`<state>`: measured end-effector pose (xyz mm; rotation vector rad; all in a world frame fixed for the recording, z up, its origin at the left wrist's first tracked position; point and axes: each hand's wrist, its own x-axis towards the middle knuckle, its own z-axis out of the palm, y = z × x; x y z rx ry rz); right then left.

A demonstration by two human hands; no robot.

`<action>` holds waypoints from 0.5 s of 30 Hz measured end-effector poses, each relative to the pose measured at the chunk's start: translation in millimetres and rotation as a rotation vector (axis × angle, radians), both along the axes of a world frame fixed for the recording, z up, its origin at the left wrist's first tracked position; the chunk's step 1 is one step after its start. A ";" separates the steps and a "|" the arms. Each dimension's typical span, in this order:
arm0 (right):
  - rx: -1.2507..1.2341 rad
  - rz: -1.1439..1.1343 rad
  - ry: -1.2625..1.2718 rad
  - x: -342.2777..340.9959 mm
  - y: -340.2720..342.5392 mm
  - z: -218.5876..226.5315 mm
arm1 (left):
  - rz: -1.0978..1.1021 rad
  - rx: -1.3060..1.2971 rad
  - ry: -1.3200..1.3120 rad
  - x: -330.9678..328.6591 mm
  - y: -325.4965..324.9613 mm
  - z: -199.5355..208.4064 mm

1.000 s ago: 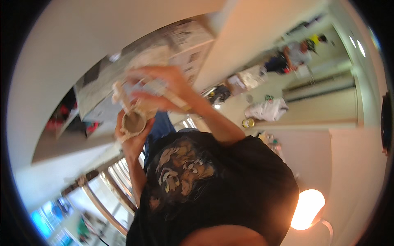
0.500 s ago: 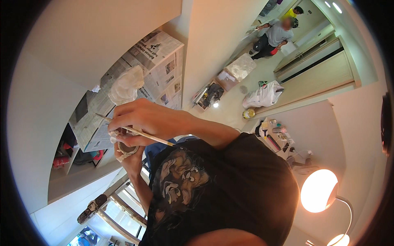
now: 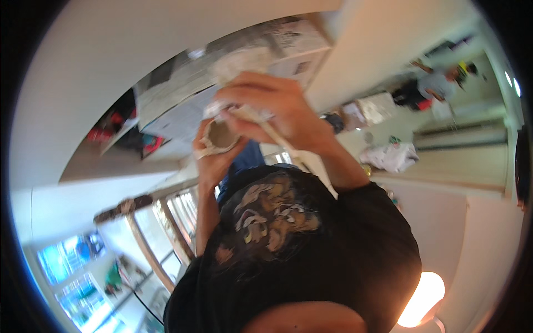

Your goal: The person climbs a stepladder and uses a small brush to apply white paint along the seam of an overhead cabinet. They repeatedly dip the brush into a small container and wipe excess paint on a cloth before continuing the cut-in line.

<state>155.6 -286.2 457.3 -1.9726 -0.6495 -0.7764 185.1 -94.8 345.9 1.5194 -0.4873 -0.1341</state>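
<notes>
My left hand [image 3: 210, 166] is wrapped around a small round cup [image 3: 221, 135] with a whitish, crusted rim. Above the cup, my right hand [image 3: 272, 105] is closed on a slim pale stick [image 3: 266, 129], which looks like a brush handle slanting down to the right. Something white and crumpled [image 3: 214, 109] shows at my right fingertips, too blurred to name. Just beyond that hand, a pale crumpled cloth or plastic piece [image 3: 241, 60] lies on a surface covered with newspaper [image 3: 177, 111].
A wooden ladder [image 3: 161, 222] stands at the lower left. Shelf compartments hold red and dark items [image 3: 116, 125]. A glowing lamp [image 3: 425, 297] is at the lower right. Far right, a person [image 3: 436, 86] is near boxes [image 3: 375, 108] and a white sack [image 3: 391, 156].
The view has swung, so my hands and the newspaper appear further right and the cup's opening shows more. My hands still hold the cup and the stick. The far person's arms have moved.
</notes>
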 end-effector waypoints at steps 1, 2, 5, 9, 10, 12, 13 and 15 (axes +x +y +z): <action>-0.014 0.015 -0.012 0.5 2.6 1.3 | 0.008 -0.026 0.081 -3.5 -1.6 3.4; -0.033 0.019 -0.008 0.5 4.2 3.4 | 0.016 -0.014 0.045 -0.7 -1.8 6.7; -0.060 0.065 0.025 1.3 8.3 11.1 | 0.042 -0.031 0.051 1.9 -0.3 9.7; -0.108 -0.008 -0.029 6.2 6.3 16.0 | 0.083 0.038 -0.044 3.8 5.7 6.6; -0.118 -0.044 -0.045 8.4 7.9 15.2 | 0.097 0.065 -0.056 3.9 7.0 6.2; -0.099 0.003 -0.028 13.0 15.7 11.7 | 0.107 0.057 -0.050 5.2 7.5 6.3; -0.083 0.026 -0.016 15.6 18.7 11.0 | 0.097 0.023 -0.026 5.5 7.4 6.8; -0.111 0.095 0.026 16.2 19.9 13.1 | 0.079 -0.037 0.031 5.9 8.2 7.9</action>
